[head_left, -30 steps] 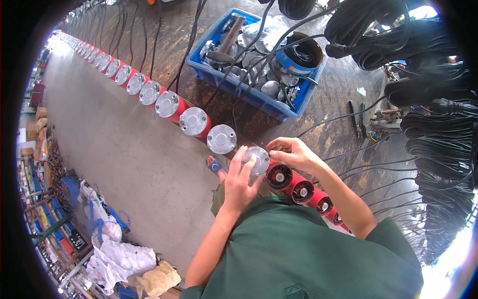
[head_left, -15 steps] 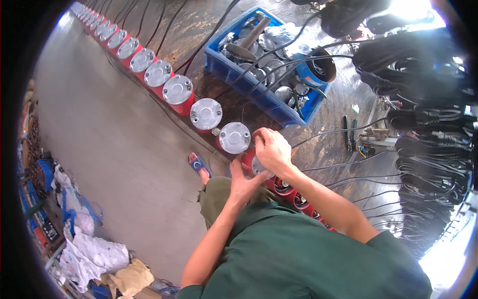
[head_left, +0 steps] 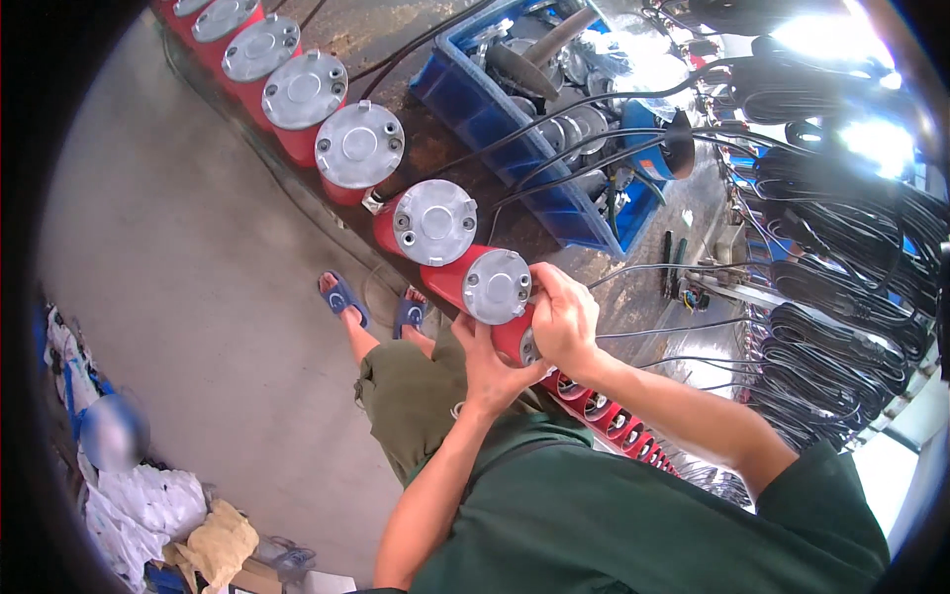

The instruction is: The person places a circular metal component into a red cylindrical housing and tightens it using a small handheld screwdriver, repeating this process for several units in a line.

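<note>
My left hand [head_left: 493, 374] is closed round the near side of a red cylindrical housing, its thumb along the rim. Its silver metal cap [head_left: 529, 346] shows only in part between my hands. My right hand [head_left: 566, 319] curls over the far side of the cap, with its fingertips hidden. Touching distance from those fingers is the neighbouring capped red cylinder [head_left: 498, 286], whose round silver cap has small holes and tabs. Another capped cylinder [head_left: 434, 223] stands just beyond it, in a line running to the upper left.
Beyond the row, a blue crate [head_left: 554, 193] holds metal caps, a hammer [head_left: 542, 56] and a blue round container [head_left: 643, 144]. Uncapped red cylinders [head_left: 597, 405] continue to the lower right. Black cables [head_left: 841, 267] lie coiled at right, near pliers [head_left: 675, 262].
My head view has shifted, so the row and crate appear larger and both sandalled feet now show. Both hands stay at the same cylinder; the right has slid off the cap's top toward its far side.
</note>
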The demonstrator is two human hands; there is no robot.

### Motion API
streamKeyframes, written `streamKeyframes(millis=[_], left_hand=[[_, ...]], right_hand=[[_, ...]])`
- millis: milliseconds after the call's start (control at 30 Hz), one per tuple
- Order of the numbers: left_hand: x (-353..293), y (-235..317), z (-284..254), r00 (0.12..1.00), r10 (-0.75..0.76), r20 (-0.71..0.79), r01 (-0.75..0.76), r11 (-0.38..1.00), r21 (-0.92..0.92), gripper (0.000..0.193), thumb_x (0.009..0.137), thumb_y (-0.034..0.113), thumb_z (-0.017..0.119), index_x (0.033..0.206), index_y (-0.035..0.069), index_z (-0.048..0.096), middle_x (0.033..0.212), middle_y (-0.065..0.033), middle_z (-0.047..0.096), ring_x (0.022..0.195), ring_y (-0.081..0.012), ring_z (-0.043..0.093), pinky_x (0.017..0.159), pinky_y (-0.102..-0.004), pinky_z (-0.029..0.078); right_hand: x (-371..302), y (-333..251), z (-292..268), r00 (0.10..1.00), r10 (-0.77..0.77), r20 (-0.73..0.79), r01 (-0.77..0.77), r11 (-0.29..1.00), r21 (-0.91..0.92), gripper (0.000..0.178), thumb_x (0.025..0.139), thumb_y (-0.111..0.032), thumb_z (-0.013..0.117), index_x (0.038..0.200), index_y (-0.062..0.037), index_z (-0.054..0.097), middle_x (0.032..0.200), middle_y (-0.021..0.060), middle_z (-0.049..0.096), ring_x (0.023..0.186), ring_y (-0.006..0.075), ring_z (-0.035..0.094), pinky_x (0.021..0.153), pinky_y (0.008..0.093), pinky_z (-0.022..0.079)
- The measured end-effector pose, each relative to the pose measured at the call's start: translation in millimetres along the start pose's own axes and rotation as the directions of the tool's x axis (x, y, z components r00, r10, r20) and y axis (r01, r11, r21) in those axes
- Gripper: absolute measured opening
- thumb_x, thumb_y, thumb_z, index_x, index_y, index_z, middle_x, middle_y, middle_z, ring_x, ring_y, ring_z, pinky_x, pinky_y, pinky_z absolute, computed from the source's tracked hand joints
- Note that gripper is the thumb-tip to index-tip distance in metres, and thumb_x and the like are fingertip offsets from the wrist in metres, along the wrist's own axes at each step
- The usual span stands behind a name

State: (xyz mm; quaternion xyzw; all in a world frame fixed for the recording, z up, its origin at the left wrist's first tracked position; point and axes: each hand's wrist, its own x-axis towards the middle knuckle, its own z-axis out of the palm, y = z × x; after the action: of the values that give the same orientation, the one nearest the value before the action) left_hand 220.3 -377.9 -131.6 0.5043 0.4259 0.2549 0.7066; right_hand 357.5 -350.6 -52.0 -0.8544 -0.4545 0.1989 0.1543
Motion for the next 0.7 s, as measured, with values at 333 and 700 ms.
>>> streamKeyframes(millis=[333, 700], left_hand=[[1, -3, 2, 0.998, 0.0, -0.062, -0.001, 1.0, -0.014, 0.103, 0.074, 0.035, 0.09, 0.161, 0.005, 0.044, 0.157, -0.0172, 0.042, 0.148, -0.0349, 0.039, 0.126, -0.0489, 0.027], [9, 5, -5, 0.996, -0.087, -0.009, 0.078, 0.927, -0.366, 0.083, 0.079, 0.015, 0.085, 0.153, -0.002, 0.051, 0.139, -0.0118, 0.058, 0.127, -0.0251, 0.061, 0.111, -0.0397, 0.049]], right_hand=[[18, 2, -14, 0.941, 0.171, 0.291, -0.207, 0.973, 0.098, 0.031, 0.097, -0.02, 0.056, 0.117, -0.0076, 0.077, 0.111, 0.0218, 0.078, 0.107, 0.0462, 0.073, 0.094, 0.0528, 0.058], [112, 103, -105, 0.992, 0.032, -0.124, -0.105, 0.76, -0.641, 0.108, 0.074, -0.071, 0.084, 0.137, 0.0115, 0.056, 0.137, 0.0237, 0.064, 0.136, 0.0354, 0.056, 0.114, 0.051, 0.037]])
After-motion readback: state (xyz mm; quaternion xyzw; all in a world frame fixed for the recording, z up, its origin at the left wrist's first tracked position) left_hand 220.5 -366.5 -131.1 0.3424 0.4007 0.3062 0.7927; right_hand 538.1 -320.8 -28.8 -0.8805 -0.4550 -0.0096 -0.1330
